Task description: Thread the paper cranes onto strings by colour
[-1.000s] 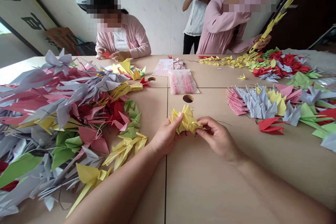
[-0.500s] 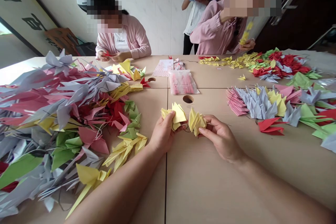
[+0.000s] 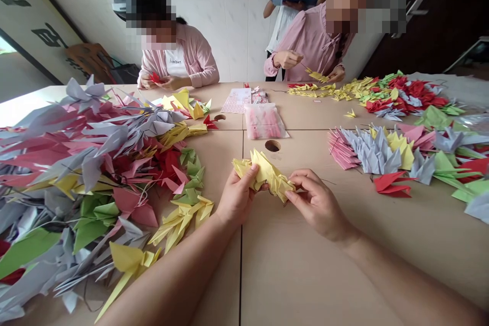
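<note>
Above the middle of the table I hold several yellow paper cranes point(image 3: 266, 170) bunched together on a dark string. My left hand point(image 3: 237, 196) pinches the left part of the bunch, thumb on top. The fingers of my right hand point(image 3: 318, 202) are closed on the right end of the same cranes. A thin dark thread end sticks out past my right fingers. To the left lies a large heap of strung paper cranes point(image 3: 130, 204) in grey, pink, red, green and yellow. A single red crane point(image 3: 392, 184) rests to the right of my right hand.
Stacked grey cranes point(image 3: 376, 150) and other colours lie at the right. Ahead are a clear packet with pink contents point(image 3: 266, 121), a printed sheet point(image 3: 237, 100) and a round table hole point(image 3: 272, 145). Two people in pink sit opposite, handling paper cranes; another stands behind with a tablet.
The two yellow groups, apart before, now touch as one bunch along the string. The co-worker at right has lowered a yellow strand to the table and draws a thread sideways.
</note>
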The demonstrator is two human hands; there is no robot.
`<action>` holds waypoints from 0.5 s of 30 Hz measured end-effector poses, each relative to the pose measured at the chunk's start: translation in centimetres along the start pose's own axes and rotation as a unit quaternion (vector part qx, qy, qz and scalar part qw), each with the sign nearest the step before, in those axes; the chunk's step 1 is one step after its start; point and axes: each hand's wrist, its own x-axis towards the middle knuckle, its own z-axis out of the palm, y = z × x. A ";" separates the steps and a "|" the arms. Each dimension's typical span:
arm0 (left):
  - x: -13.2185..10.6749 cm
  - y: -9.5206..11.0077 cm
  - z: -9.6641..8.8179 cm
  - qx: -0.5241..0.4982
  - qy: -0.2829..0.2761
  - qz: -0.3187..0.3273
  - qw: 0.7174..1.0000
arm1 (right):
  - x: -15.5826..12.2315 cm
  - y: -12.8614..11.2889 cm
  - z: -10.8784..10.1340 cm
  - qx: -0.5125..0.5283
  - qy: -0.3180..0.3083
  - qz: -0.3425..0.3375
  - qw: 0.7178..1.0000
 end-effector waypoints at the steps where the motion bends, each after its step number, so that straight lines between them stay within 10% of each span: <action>1: 0.0 -0.1 -0.1 0.006 -0.004 0.004 1.000 | 0.0 -0.1 0.0 -0.002 -0.003 -0.003 1.000; 15: 0.0 -0.4 -0.2 0.061 -0.065 0.008 0.996 | -0.1 0.3 0.1 -0.030 0.029 -0.051 0.998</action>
